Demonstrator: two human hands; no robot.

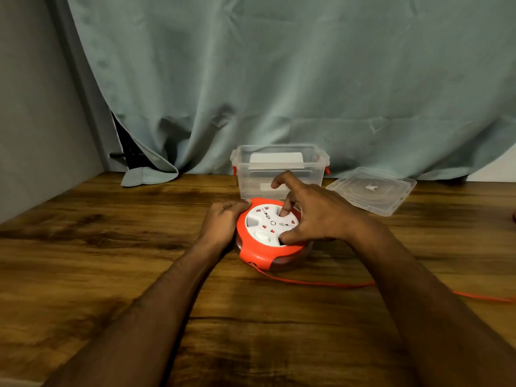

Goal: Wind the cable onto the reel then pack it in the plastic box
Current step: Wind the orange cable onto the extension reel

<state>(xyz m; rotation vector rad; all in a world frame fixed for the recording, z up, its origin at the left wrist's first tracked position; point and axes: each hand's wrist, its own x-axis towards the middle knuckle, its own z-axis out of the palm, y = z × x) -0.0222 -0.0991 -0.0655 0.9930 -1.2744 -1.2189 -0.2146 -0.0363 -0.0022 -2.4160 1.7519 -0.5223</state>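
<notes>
At the centre of the frame the cable reel [268,254] lies flat on the worktop [111,247]. The left hand [223,219] curls its grip round the orange rim, probably to keep the casing from spinning. The right hand [315,216] pinches the white socket face [265,223], one fingertip and the thumb pressed into its recesses and the forefinger lifted, apparently to crank it. The orange cable [321,282] trails to the lower right, not yet wound. Just behind waits the open plastic box [251,174], with its lid [371,191] to the right.

plastic box [280,174] open-topped, lid [371,190] beside
</notes>
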